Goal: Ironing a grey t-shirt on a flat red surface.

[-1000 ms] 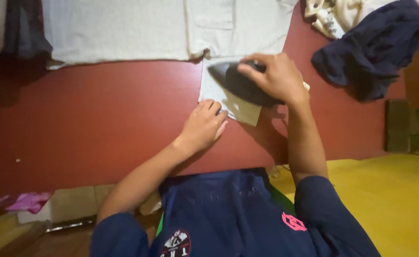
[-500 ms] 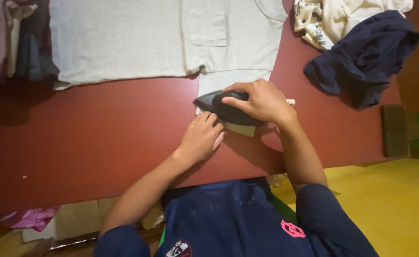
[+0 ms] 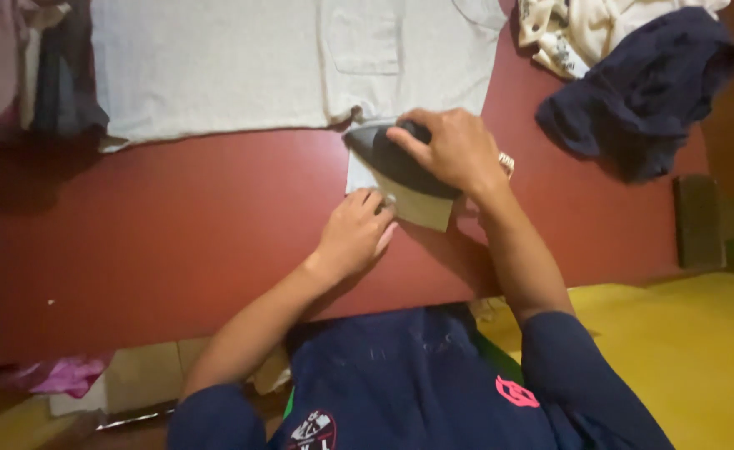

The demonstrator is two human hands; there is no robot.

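The iron [image 3: 400, 167] sits under the right hand [image 3: 454, 150], on the shirt sleeve [image 3: 358, 177].

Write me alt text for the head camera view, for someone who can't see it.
Seen from above, a person's right hand holds a dark iron on a pale shirt sleeve on a red table, while the left hand presses the sleeve flat. The pale shirt lies spread beyond, with a dark blue garment bunched at right.
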